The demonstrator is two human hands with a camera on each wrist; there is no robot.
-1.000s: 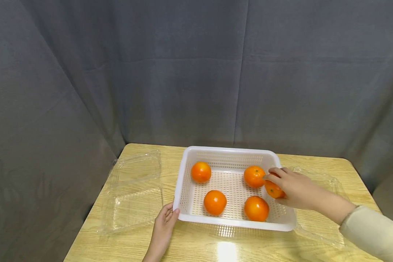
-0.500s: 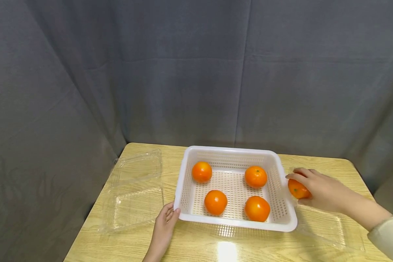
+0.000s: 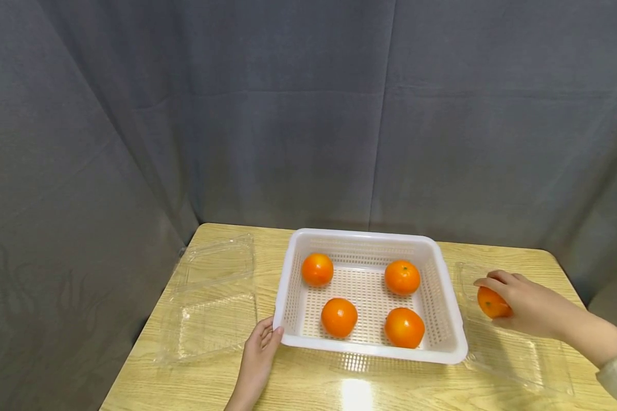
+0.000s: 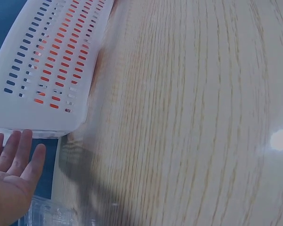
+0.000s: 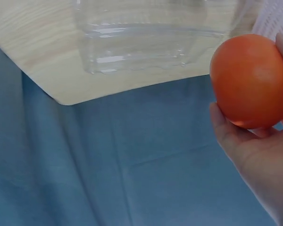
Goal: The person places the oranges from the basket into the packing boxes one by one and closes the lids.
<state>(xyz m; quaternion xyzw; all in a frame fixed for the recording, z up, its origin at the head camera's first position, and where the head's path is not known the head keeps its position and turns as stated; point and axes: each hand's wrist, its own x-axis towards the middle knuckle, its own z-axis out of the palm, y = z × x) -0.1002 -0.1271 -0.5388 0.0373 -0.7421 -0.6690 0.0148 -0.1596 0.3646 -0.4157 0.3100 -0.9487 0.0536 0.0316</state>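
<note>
Okay, orange (image 3: 493,302) is over the clear container (image 3: 524,359) right of the basket (image 3: 365,349); I'd lower it slowly, release once seated.
Right hand (image 3: 535,308) grips it, fingers curled round; left hand (image 3: 257,354) fairly loose, fingertips touching basket's near-left corner. Can't tell whether orange touches plastic.

- Head view: moderate light, white glare low on the tabletop (image 3: 308,382).
- Left wrist: glare at right, shadow near the fingers (image 4: 21,154).
- Right wrist: dimmer, bluish.
</note>
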